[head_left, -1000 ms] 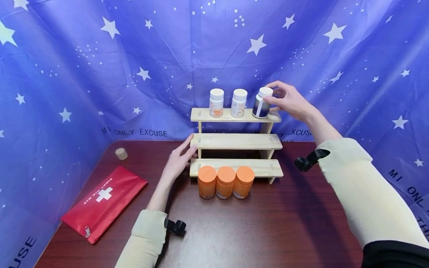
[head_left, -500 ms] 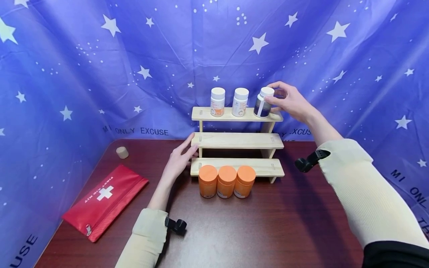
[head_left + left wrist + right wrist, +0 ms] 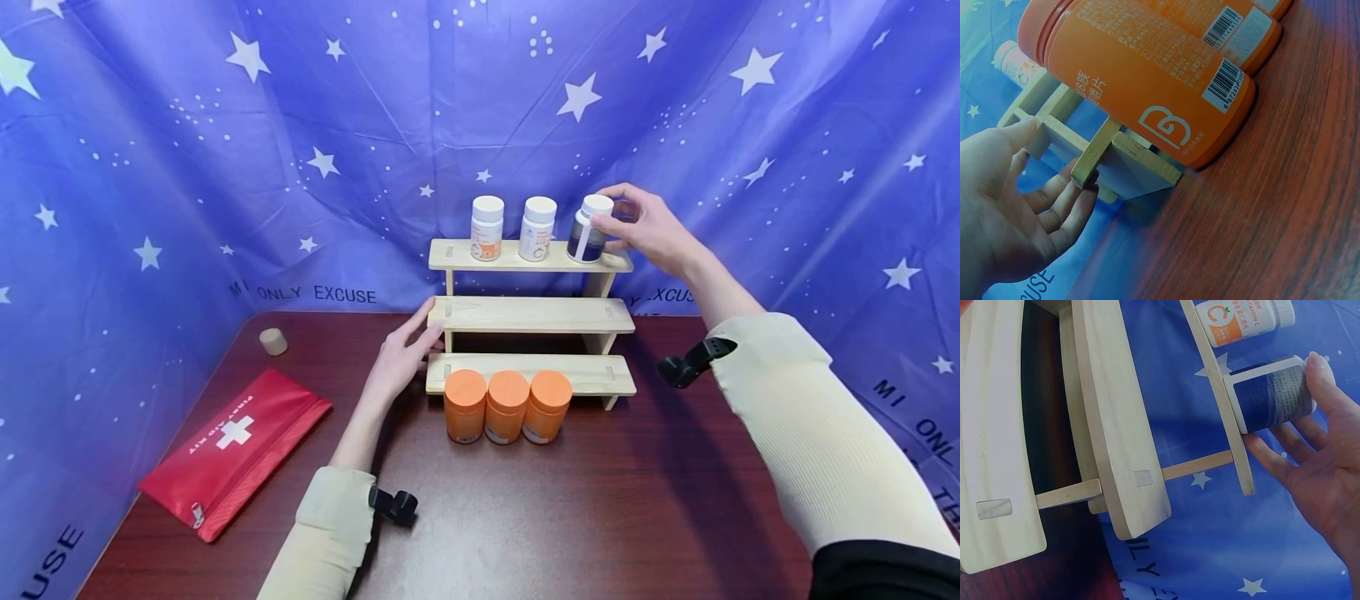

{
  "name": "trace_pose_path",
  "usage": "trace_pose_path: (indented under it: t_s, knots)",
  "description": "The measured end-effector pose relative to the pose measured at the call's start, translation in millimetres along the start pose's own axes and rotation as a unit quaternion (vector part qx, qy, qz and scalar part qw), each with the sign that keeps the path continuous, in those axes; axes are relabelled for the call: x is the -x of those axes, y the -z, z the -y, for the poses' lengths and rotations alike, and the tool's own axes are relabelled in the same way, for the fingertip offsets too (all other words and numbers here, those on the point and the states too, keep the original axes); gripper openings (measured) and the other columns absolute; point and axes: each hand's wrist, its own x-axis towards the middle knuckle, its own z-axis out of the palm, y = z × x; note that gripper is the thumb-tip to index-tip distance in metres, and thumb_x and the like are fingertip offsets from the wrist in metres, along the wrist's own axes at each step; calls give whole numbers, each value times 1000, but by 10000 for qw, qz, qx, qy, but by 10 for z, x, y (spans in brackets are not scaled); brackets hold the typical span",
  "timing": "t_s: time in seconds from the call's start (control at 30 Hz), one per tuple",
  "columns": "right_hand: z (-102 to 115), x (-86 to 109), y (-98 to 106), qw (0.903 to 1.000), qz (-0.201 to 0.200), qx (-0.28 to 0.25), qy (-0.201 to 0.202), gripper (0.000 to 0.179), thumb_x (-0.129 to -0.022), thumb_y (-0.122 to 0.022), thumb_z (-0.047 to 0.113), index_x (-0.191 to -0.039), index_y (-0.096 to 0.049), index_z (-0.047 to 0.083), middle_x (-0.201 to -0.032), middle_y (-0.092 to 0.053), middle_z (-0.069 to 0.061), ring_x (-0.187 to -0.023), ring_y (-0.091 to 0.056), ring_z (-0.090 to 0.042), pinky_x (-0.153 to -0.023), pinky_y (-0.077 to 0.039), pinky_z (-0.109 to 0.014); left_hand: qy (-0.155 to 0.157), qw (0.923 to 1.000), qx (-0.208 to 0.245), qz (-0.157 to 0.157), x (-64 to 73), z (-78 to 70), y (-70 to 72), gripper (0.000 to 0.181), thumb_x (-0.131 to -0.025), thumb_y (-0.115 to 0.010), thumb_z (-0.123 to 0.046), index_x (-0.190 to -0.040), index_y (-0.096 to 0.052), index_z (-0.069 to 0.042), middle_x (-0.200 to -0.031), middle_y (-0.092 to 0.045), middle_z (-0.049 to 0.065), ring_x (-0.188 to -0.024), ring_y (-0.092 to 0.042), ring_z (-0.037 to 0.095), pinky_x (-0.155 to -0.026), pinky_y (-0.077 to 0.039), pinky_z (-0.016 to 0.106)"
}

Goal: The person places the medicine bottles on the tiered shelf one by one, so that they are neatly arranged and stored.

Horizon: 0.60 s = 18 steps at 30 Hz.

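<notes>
A three-tier wooden display shelf [image 3: 532, 314] stands at the back of the table. At its right end, my right hand [image 3: 648, 231] holds a dark blue pill bottle [image 3: 586, 237] with a white cap, which stands on the top tier. The thumb is at the cap's side; in the right wrist view the fingers go behind the bottle [image 3: 1266, 394]. My left hand [image 3: 400, 354] grips the shelf's left side. In the left wrist view, its thumb lies against a higher tier while curled fingers [image 3: 1079, 215] touch the end of a lower tier [image 3: 1094, 153].
Two white pill bottles [image 3: 487, 227] stand left of the dark one on the top tier. Three orange bottles [image 3: 506, 407] stand in a row before the lowest tier. A red first aid pouch [image 3: 236, 454] and a small wooden cylinder [image 3: 273, 342] lie at left. A starry curtain hangs behind.
The view has shifted very slightly. Both hands stay in place, and the dark pill bottle keeps its spot on the top tier.
</notes>
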Motion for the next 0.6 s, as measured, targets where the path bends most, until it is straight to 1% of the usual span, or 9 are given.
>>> trace_pose_path:
  t_s: [0.23,0.37,0.5,0.6]
  knots:
    - [-23,27,14,10000,6,24,45,50,-101,-66,30,-146,-50,15,-126,-60,2,-112,-61,-10,-87,-62,-26,-20,10000,-20,5,-8,8,-6,54,-103,-56,-52,-154,-38,-51,-115,-76,22,-107,-74,29,-89,-61,47]
    - [-13,56,11,10000,-13,-52,77,50,-102,-65,32,-147,-50,15,-125,-59,3,-113,-60,-11,-89,-62,-26,-2,10000,-14,3,3,-1,-6,54,-103,-56,-53,-154,-38,-51,-116,-75,23,-108,-73,29,-90,-61,48]
    - [-30,112,-6,9992,-83,-386,39,53,-102,-64,33,-149,-48,15,-131,-56,1,-121,-57,-14,-92,-61,-26,11,10000,-3,-1,5,-1,-5,54,-102,-56,-55,-154,-38,-53,-116,-75,23,-109,-73,31,-90,-61,49]
    - [-66,161,-31,9964,-191,-823,91,55,-102,-65,30,-151,-46,15,-137,-53,-2,-127,-53,-16,-92,-61,-26,6,10000,7,-13,2,6,-3,54,-102,-56,-55,-153,-38,-52,-116,-75,24,-109,-73,31,-91,-61,50]
